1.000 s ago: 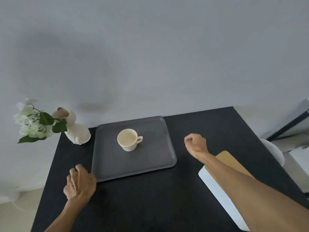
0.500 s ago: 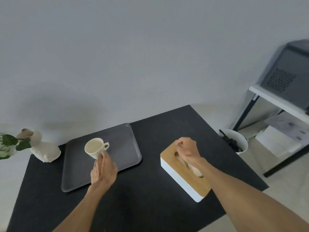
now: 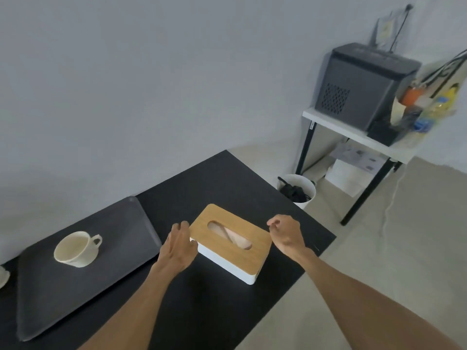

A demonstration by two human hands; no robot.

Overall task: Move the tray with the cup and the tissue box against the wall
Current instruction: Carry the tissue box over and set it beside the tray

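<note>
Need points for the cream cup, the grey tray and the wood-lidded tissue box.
cream ceramic cup [image 3: 75,253], head view, on its outer side wall.
dark grey rectangular tray [image 3: 121,231], head view, on bare floor right of the cup.
white tissue box with wooden lid [image 3: 242,258], head view, on the lid.

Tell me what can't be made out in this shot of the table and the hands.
Head view only:
- Left hand: its palm faces the tissue box, so contact is hidden.
- Right hand: fingers curled by the box's far end; touching or not is unclear.
- White object at the left edge: cut off by the frame.
- Shelf items at right: blurred.
- Bin contents: dark, too small.
</note>
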